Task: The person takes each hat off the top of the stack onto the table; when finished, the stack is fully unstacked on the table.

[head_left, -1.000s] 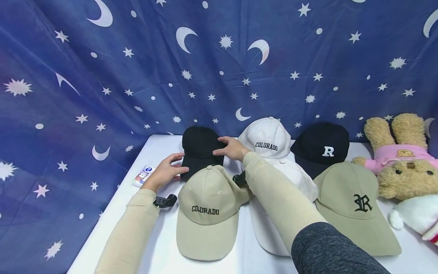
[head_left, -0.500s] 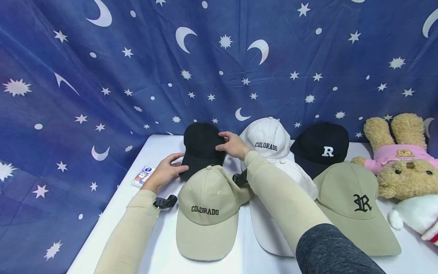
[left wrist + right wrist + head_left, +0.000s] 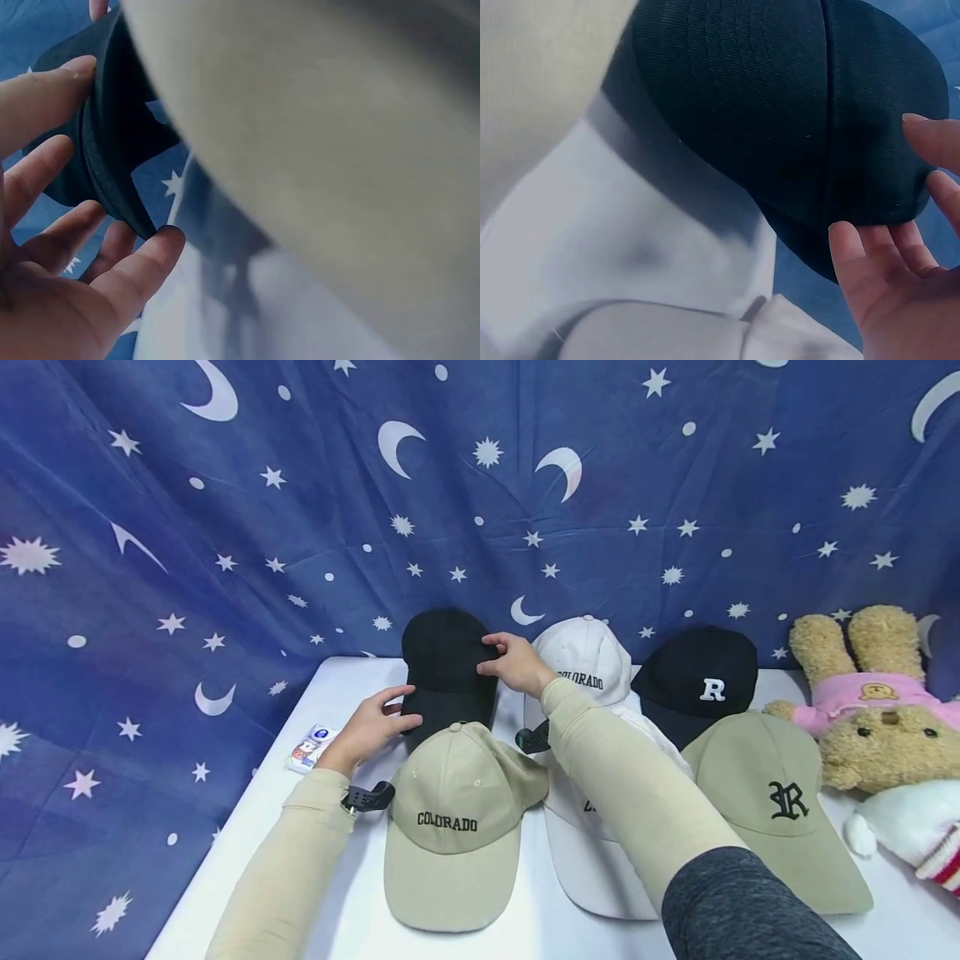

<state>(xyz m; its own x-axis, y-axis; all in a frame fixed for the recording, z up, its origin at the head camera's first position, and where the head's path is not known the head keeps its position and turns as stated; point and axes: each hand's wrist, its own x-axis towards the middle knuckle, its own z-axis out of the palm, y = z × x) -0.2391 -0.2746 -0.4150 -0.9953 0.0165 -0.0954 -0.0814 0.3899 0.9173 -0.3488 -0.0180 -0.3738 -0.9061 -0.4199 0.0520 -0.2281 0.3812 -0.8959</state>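
A plain black baseball cap (image 3: 446,652) is held between my two hands at the back left of the table, behind a beige COLORADO cap (image 3: 457,793). My left hand (image 3: 369,725) grips its left side near the brim. In the left wrist view, thumb and fingertips pinch the edge of the black cap (image 3: 109,142), and a gap shows under its brim. On the other side, my right hand (image 3: 520,663) holds the crown, with the thumb on the front and fingers along the lower edge of the black cap (image 3: 742,97) in the right wrist view.
Two white caps (image 3: 585,652) overlap front to back right of centre. Further right lie a black R cap (image 3: 690,672) and a khaki cap (image 3: 761,768). A teddy bear (image 3: 885,693) and white plush (image 3: 911,822) lie far right; a small packet (image 3: 311,747) lies left.
The black cap has risen and moved slightly right, with both hands holding it. My right hand has moved up and right with it. The other caps stay where they were.
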